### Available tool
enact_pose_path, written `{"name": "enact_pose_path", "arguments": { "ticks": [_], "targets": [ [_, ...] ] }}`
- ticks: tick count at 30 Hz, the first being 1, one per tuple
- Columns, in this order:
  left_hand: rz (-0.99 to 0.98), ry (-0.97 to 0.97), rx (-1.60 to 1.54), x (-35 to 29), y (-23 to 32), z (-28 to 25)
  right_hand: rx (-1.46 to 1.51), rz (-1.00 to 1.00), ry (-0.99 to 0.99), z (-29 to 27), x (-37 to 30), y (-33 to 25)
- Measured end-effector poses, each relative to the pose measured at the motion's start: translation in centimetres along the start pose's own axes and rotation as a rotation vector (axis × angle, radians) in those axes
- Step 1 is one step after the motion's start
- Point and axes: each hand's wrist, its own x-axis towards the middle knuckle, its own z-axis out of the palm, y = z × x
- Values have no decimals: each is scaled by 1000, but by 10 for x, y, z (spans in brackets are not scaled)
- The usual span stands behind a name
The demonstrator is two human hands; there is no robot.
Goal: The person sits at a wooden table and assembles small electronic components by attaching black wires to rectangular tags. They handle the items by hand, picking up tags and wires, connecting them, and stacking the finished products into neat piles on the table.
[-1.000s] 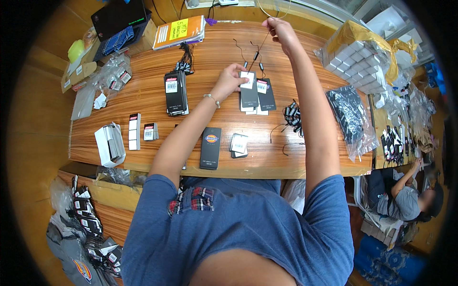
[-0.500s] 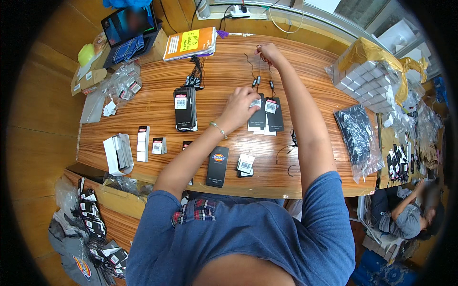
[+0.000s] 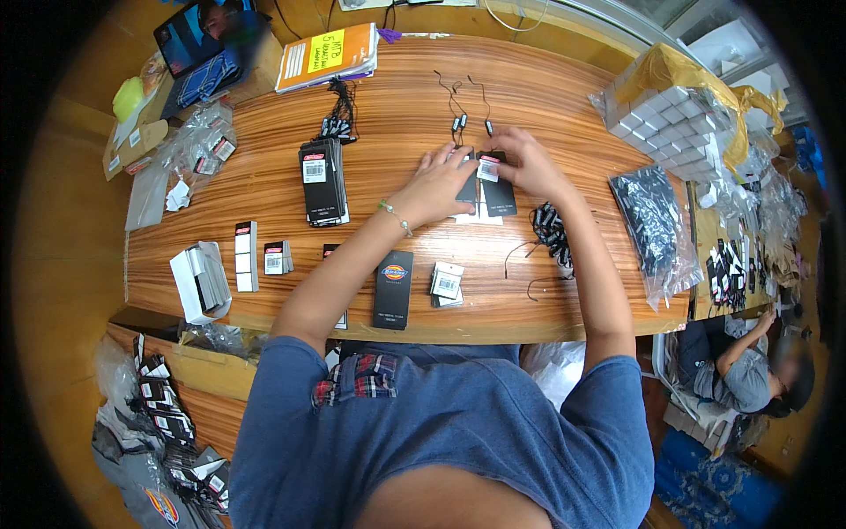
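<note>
Striped wooden table, flat black tags

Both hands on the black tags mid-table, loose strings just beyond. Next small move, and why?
Probably the right hand reaches forward for one of the loose black strings. Both hands rest on the black hang tags, the left hand pressing flat on the pile, and neither holds a string. The strings lie just beyond the fingertips, so that is the shortest reach.
</note>
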Motion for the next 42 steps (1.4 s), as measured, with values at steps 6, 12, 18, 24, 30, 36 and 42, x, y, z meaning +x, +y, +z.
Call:
{"name": "enact_pose_path", "arguments": {
  "ticks": [6,12,18,24,30,36,42],
  "targets": [
    [-24,-37,-28,-14,-5,-6,-220,89,52,11,-38,-26],
    [1,-21,-15,-26,-14,-6,-279,116,101,29,-34,-45],
    [19,167,-298,-42,-16,-20,-193,205,218,32,-39,-50],
    [-32,345,-330,-85,9,-48,-127,214,333,32,-63,-80],
    [-93,56,-56,-146,11,-55,14,203,56,40,-95,-135],
    [-148,12,23,-162,14,-39,-18,176,66,63,-107,-139],
    [-89,166,39,-170,13,-32,56,192,157,72,-113,-138]
  ]
}}
